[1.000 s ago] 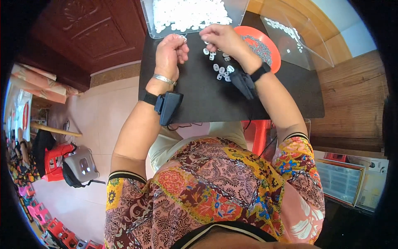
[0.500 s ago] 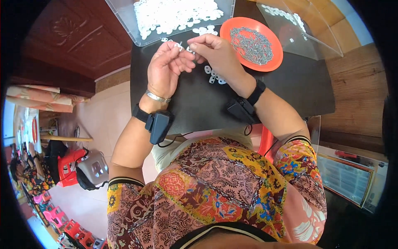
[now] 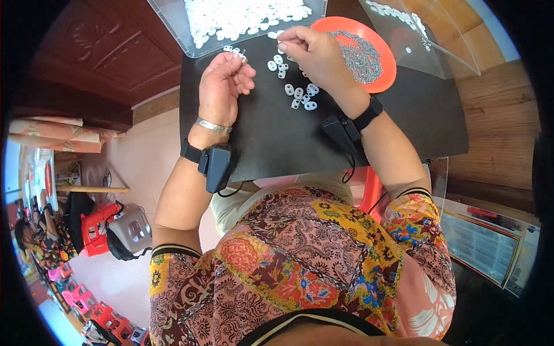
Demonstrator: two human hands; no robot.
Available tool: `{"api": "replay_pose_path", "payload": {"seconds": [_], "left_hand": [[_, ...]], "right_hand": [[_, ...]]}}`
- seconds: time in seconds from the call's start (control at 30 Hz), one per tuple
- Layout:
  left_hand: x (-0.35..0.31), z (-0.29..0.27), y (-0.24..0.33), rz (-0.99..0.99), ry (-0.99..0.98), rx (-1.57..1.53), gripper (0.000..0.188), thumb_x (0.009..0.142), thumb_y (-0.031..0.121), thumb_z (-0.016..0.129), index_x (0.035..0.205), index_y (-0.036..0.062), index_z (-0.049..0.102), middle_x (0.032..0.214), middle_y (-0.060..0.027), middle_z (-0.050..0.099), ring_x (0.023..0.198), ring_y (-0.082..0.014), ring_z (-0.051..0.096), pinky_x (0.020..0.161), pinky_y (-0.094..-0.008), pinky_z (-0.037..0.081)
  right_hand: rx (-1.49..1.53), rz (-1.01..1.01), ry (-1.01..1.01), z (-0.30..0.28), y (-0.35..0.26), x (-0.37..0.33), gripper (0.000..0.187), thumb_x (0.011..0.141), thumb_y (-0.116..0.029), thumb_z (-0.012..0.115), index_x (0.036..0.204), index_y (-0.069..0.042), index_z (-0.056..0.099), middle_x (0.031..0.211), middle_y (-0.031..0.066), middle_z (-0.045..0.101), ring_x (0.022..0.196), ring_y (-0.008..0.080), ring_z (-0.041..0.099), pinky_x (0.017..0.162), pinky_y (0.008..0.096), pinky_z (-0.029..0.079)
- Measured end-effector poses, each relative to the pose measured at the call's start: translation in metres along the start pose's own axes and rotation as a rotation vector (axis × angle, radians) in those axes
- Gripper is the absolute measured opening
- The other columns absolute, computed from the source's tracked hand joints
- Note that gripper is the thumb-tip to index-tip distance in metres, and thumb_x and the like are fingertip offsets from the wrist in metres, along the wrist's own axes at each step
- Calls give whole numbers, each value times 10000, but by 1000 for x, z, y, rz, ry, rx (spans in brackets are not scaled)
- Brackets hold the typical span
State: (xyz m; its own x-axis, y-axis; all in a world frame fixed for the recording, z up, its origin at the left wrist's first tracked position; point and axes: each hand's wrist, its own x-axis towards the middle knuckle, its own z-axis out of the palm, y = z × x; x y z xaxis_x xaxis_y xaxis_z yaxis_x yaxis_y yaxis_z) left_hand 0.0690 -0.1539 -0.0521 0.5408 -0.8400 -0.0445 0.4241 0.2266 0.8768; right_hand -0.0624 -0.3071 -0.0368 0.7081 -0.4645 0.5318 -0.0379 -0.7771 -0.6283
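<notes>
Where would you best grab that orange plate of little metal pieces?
Probably by the near right rim of the orange plate, coming from the person's side: that edge shows bare, facing the dark tabletop. The right hand hides part of the left edge, and loose metal pieces lie inside, so keeping it level seems wise.

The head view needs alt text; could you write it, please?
The left hand holds a white piece above a dark table; the right hand is near loose white pieces, a clear bin and an orange plate of metal bits.
</notes>
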Motion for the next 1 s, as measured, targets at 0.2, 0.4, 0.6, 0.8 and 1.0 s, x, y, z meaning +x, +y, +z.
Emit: {"api": "replay_pose_path", "payload": {"seconds": [0.2,0.4,0.6,0.8,1.0], "left_hand": [[-5,13,1,41,-237,-69,113,923,123,468,903,23,516,813,-146,647,615,-168,618,551,-228,490],[-1,7,-2,67,-248,-137,131,922,133,469,929,8,504,834,-172,647,663,-220,634,609,-271,515],[-2,8,-2,77,-231,-139,131,916,135,482,927,8,513,830,-164,646,676,-207,629,612,-260,506],[-2,4,-1,96,-178,-76,129,913,137,486,894,19,534,787,-122,639,654,-171,614,589,-234,486],[-6,10,-2,90,-111,-17,117,909,135,493,886,28,536,765,-100,630,624,-154,596,569,-221,468]], "right_hand": [[642,294,-151,11,-8,-3,190,874,-142,626,1008,-8,636,764,-12,621,698,45,569,607,194,461],[729,331,-217,15,-13,-12,165,867,-125,620,972,3,620,803,36,646,682,74,591,615,212,490],[778,367,-277,13,-12,-10,175,872,-125,602,991,3,616,813,38,642,687,75,591,613,206,491],[977,436,-229,14,-8,-9,238,895,-150,565,1079,-5,608,828,19,622,697,67,578,639,198,486],[978,438,-282,9,-10,-8,277,916,-158,558,1156,-23,587,899,0,611,754,52,567,702,196,480]]}}
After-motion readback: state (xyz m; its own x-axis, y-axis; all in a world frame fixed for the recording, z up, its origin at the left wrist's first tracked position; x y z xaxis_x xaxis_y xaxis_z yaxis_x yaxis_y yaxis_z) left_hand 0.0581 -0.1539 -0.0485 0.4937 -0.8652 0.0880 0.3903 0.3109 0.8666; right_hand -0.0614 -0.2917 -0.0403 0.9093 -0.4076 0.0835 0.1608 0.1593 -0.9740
